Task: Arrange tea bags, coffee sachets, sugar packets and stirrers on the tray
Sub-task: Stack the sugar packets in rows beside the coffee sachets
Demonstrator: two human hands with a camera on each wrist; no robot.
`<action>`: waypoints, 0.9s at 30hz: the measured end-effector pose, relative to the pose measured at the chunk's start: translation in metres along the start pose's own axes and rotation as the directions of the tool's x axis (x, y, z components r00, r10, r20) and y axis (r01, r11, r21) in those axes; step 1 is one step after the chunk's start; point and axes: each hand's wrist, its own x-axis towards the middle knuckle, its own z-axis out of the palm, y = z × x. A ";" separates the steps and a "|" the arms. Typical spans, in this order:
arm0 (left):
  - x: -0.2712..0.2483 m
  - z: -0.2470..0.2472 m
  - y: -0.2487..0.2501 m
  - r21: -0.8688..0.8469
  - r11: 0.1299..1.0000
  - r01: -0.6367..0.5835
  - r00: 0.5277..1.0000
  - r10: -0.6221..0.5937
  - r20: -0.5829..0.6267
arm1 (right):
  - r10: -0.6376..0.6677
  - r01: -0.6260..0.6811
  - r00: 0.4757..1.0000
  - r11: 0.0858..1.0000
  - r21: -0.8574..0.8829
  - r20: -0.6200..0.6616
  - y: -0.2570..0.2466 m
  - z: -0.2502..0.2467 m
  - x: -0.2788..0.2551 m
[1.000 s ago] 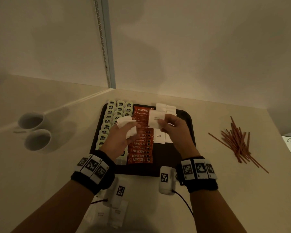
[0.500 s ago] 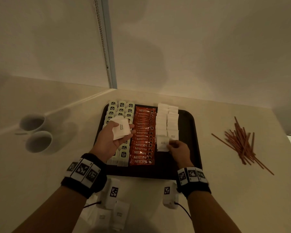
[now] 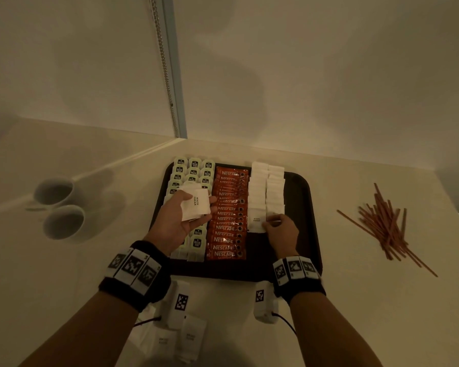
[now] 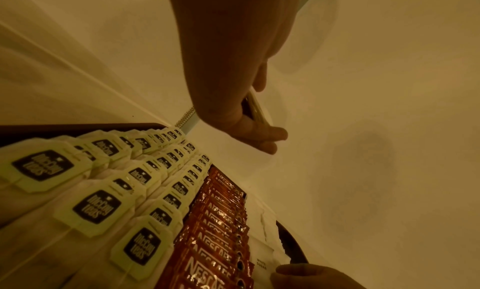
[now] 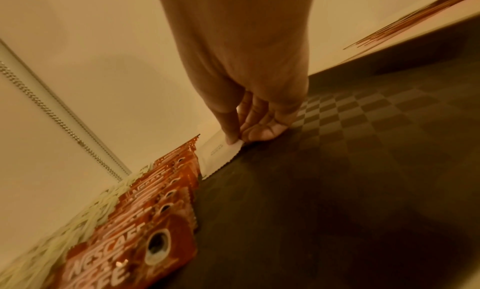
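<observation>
A dark tray [image 3: 300, 197] holds three columns of tea bags [image 3: 194, 165], a column of red coffee sachets [image 3: 229, 223] and two columns of white sugar packets [image 3: 265, 186]. My left hand [image 3: 200, 205] hovers palm up over the tea bags and holds a small stack of sugar packets [image 3: 195, 207], thumb on top. My right hand [image 3: 269, 223] pinches the corner of one sugar packet [image 3: 256, 221] lying at the near end of the sugar rows; the right wrist view shows its fingertips [image 5: 233, 137] on that packet [image 5: 221, 149]. Brown stirrers [image 3: 384, 223] lie in a loose pile on the table, right of the tray.
Two white cups [image 3: 61, 207] stand on the table left of the tray. More sugar packets [image 3: 170, 337] lie at the table's near edge under my left wrist. The wall corner rises just behind the tray. The tray's right strip [image 5: 363, 149] is bare.
My right hand took one sugar packet from near my left hand down onto the tray at the near end of the sugar rows. My left hand turned palm up with its stack.
</observation>
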 end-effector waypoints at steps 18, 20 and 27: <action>0.002 0.011 -0.004 0.263 0.963 -0.063 0.997 0.072 -0.026 | -0.468 0.335 0.825 0.856 0.393 0.318 -0.096 0.001 -0.051; 0.002 0.009 -0.005 0.333 0.940 -0.070 0.997 0.081 -0.019 | -0.463 0.303 0.834 0.838 0.455 0.298 -0.098 -0.001 -0.052; -0.001 0.012 -0.010 0.440 0.897 -0.050 0.998 0.056 0.000 | -0.561 0.478 0.787 0.817 0.323 0.256 -0.107 -0.012 -0.048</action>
